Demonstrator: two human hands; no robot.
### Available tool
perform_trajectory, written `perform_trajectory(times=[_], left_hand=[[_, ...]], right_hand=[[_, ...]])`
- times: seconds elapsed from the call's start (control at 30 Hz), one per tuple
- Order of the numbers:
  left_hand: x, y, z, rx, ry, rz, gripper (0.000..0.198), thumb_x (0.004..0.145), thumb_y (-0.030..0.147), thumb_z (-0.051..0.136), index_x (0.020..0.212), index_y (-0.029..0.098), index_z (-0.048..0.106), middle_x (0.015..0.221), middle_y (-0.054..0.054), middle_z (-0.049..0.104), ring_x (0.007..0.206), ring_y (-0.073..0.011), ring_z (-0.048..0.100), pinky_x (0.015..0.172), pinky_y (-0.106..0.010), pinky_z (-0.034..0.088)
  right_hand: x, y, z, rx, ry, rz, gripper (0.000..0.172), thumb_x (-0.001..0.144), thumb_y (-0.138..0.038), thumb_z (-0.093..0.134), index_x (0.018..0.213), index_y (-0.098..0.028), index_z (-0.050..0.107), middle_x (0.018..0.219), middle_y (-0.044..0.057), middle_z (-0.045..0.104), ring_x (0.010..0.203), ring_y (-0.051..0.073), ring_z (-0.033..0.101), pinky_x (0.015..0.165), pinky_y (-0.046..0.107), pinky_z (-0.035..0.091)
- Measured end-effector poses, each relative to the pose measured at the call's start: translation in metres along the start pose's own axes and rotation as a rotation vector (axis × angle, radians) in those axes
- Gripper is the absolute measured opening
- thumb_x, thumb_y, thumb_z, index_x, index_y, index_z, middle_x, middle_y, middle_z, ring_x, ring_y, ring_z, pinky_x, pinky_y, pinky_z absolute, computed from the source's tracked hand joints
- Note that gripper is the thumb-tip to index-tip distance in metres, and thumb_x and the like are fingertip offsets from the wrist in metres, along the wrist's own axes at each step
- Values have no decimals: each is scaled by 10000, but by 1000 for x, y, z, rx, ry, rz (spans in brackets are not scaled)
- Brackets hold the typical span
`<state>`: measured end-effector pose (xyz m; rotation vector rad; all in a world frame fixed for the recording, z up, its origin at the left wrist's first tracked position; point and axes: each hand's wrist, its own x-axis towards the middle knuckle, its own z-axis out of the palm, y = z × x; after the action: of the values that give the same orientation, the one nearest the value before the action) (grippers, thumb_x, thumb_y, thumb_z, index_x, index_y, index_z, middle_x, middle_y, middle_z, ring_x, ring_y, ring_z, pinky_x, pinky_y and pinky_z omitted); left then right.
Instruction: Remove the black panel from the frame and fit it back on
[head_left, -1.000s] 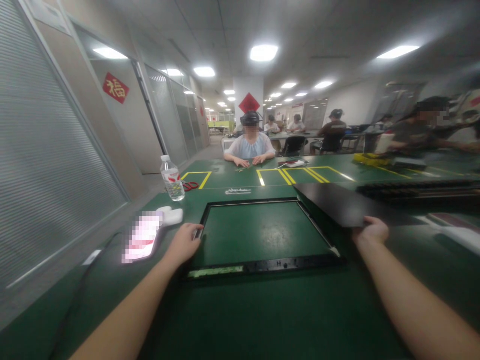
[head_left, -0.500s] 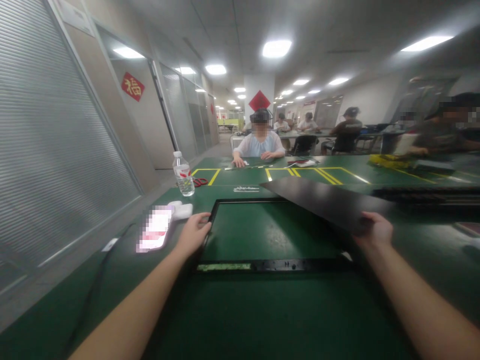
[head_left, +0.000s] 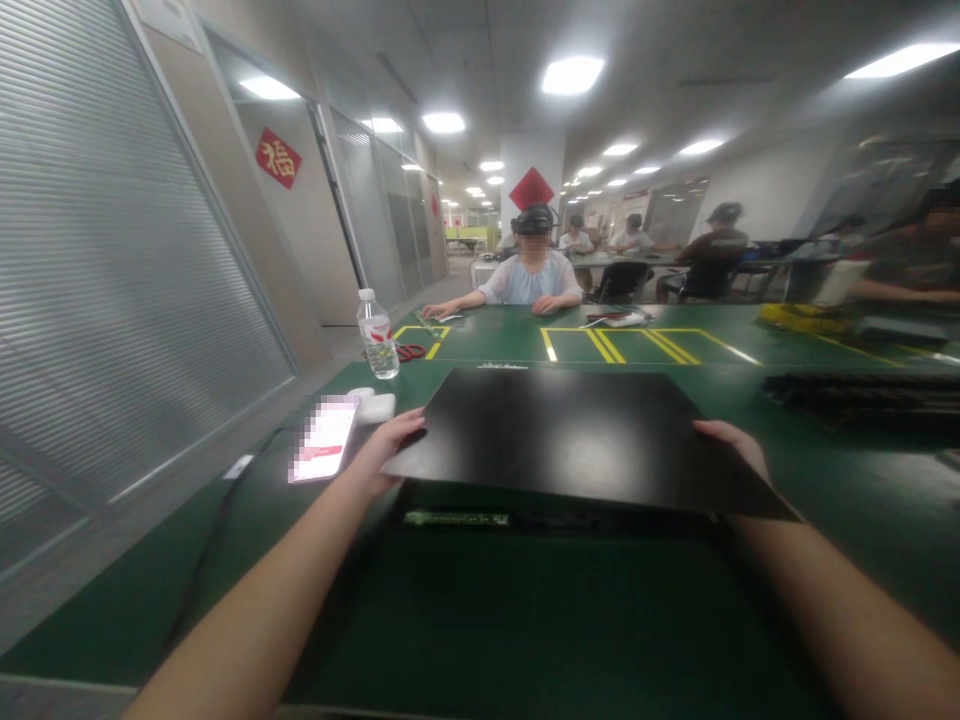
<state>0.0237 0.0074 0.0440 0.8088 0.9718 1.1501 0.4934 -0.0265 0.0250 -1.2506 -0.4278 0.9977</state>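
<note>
A flat black panel (head_left: 577, 435) hovers level over the black rectangular frame (head_left: 525, 520), hiding all of it but the near bar with its green strip. My left hand (head_left: 386, 448) grips the panel's left edge, thumb on top. My right hand (head_left: 731, 445) holds the right edge; most of its fingers are hidden under the panel.
A phone (head_left: 324, 452) and a small white case (head_left: 373, 407) lie left of the panel on the green table (head_left: 480, 620). A water bottle (head_left: 376, 335) and red scissors (head_left: 409, 351) stand further back. A dark stack (head_left: 862, 395) lies at right. A person (head_left: 529, 275) sits opposite; others work behind.
My right hand has swung the black panel from the right side leftward over the frame. My left hand left the frame's edge and took the panel's left edge.
</note>
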Motion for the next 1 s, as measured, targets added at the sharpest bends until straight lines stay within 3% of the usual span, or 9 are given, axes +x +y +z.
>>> perform_trajectory(times=[0.13, 0.23, 0.4, 0.6, 0.77, 1.0], left_hand=[[3, 1, -3, 35, 25, 33, 413, 702, 139, 680, 1109, 113, 742, 886, -103, 796, 694, -212, 739, 620, -275, 576], [7, 4, -7, -5, 61, 89, 393, 700, 129, 660, 1082, 111, 750, 886, -91, 799, 676, -202, 730, 617, -272, 571], [11, 8, -17, -25, 95, 163, 472, 677, 127, 678, 1144, 100, 736, 904, -83, 803, 656, -201, 722, 632, -290, 575], [7, 10, -13, -14, 138, 175, 419, 694, 121, 661, 1106, 127, 735, 870, -59, 799, 603, -172, 696, 608, -263, 567], [2, 12, -7, 12, 148, 154, 438, 719, 120, 630, 1144, 124, 732, 875, -62, 798, 619, -176, 707, 599, -253, 567], [9, 3, -14, 107, 142, 129, 498, 709, 157, 698, 1206, 143, 723, 880, -78, 802, 662, -210, 740, 592, -267, 576]], right_hand=[[-7, 1, 11, -104, -159, 242, 67, 809, -224, 625, 822, -213, 690, 693, 54, 711, 647, 238, 694, 630, 353, 588], [-11, -1, 16, -151, -309, 395, 173, 830, -285, 576, 875, -181, 708, 741, 89, 735, 666, 256, 708, 660, 391, 594], [-13, -4, 18, -132, -292, 259, 232, 788, -138, 535, 929, -123, 719, 831, 120, 760, 682, 203, 712, 624, 296, 584], [-10, -2, 16, -199, -215, 136, 324, 789, -128, 564, 1094, -123, 672, 907, 175, 771, 747, 242, 749, 620, 312, 598], [-4, 1, 12, -227, -204, 128, 227, 817, -132, 562, 1025, -124, 654, 866, 190, 771, 709, 245, 755, 579, 287, 595], [0, 2, 8, -276, -92, 62, 128, 789, -142, 616, 913, -130, 643, 745, 185, 752, 601, 243, 728, 504, 273, 570]])
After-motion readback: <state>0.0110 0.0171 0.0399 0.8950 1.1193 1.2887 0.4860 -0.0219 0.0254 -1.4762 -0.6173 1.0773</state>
